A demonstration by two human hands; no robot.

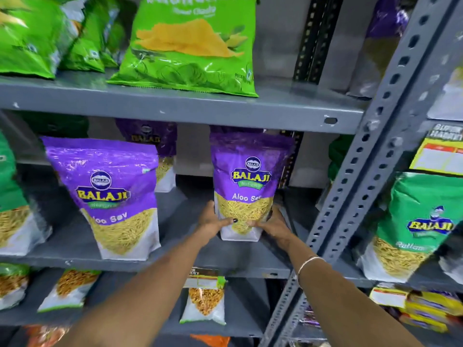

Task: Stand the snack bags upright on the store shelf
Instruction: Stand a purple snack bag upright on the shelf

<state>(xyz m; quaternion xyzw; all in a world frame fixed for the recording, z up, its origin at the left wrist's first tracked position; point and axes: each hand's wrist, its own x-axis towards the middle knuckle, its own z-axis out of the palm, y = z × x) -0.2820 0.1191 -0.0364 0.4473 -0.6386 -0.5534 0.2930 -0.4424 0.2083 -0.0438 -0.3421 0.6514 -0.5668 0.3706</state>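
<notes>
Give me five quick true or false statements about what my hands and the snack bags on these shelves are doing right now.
1. Both hands, left and right, hold the purple Balaji Aloo Sev bag near its base. True.
2. That bag lies flat. False: it stands upright.
3. Another purple Aloo Sev bag stands to its left. True.
4. The green chips bag sits on the lowest shelf. False: it is on the grey metal shelf above.
5. The right wrist is bare. False: it wears a thin bracelet.

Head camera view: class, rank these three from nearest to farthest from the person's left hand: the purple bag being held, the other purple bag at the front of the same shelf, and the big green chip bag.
1. Held purple bag: touching the left hand.
2. Other purple bag: left, same shelf.
3. Green chip bag: shelf above.
</notes>
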